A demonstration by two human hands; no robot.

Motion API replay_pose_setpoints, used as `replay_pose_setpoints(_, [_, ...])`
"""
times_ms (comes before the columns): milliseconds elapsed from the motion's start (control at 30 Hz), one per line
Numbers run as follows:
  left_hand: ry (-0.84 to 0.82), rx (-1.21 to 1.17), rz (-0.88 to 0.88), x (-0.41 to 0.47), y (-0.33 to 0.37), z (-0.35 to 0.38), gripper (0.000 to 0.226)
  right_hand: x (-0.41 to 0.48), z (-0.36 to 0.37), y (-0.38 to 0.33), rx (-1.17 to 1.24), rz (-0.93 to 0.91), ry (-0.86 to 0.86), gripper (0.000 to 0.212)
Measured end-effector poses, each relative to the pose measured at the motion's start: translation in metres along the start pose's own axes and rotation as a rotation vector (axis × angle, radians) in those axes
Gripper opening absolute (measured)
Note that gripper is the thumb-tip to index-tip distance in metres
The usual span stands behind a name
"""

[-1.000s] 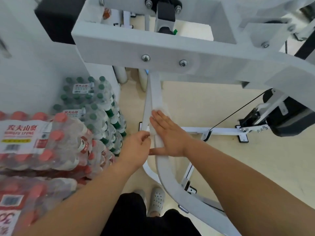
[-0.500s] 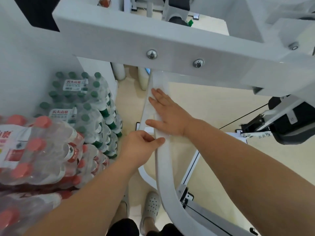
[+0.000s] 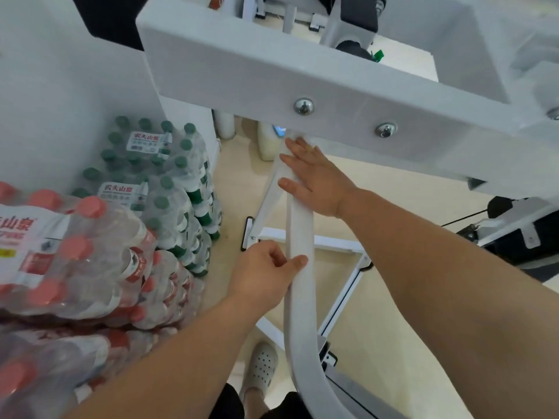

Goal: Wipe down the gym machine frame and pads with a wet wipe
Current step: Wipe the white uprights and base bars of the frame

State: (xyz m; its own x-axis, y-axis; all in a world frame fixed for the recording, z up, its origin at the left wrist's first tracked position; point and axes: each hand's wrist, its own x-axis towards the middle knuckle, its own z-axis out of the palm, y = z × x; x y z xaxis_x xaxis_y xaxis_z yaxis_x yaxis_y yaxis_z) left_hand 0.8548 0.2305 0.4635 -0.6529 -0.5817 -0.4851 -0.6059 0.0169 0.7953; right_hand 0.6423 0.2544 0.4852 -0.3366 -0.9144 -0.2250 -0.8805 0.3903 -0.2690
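Two bare hands are on the white curved metal frame tube (image 3: 299,297). The right hand (image 3: 314,176) lies flat on its upper end with the fingers straight, just under the broad white crossbeam (image 3: 242,77) with its two round silver bolts (image 3: 303,106). The left hand (image 3: 266,273) wraps the tube lower down, thumb across the front face. A pale crumpled edge just past the right fingertips looks like the white wet wipe (image 3: 291,137); the rest of it is hidden under the palm, so how well it is spread cannot be told. The main risk is at the junction: the fingertips are almost touching the underside of the crossbeam, and any further push upward would probably jam them there or bunch the wipe into a wad that skips the corner. A flat palm also covers only the tube's front face, so the sides and back would likely be missed unless the hand curls round. With nothing pinching the wipe, a quick pull back down could leave it behind or let it drop to the beige floor (image 3: 393,297), where it would pick up dirt. A damp tube could loosen the left hand's steadying grip while the person leans in. The shrink-wrapped packs of red-capped water bottles (image 3: 75,252) and green-capped water bottles (image 3: 157,176) are stacked on the floor close to the left forearm, and a wide elbow swing might knock them. A white perforated clog (image 3: 261,367) stands near the tube's lower bend, where a foot could catch.
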Motion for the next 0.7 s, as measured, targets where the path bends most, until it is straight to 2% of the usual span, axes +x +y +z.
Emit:
replay_pose_setpoints(100, [-0.025,-0.055,-0.028,0.005,-0.004,-0.003,0.046,-0.007,-0.003,-0.005,-0.050,-0.008,-0.030,0.099])
replay_pose_setpoints(200, [-0.060,-0.138,-0.078,0.008,-0.005,-0.006,0.046,-0.038,0.007,-0.010,-0.077,-0.109,-0.065,0.103])
replay_pose_setpoints(367, [-0.106,-0.301,-0.132,0.001,-0.006,-0.003,0.059,-0.071,0.018,-0.027,-0.211,-0.189,-0.126,0.099])
replay_pose_setpoints(500, [-0.150,-0.371,-0.160,0.009,-0.014,-0.002,0.056,-0.025,-0.002,-0.032,-0.381,-0.046,-0.202,0.108])
replay_pose_setpoints(600, [-0.164,-0.363,-0.150,0.012,-0.019,-0.001,0.053,0.021,-0.015,-0.028,-0.410,0.120,-0.192,0.089])
replay_pose_setpoints(700, [-0.164,-0.353,-0.138,0.014,-0.022,0.001,0.054,0.032,-0.009,-0.031,-0.430,0.170,-0.195,0.082])
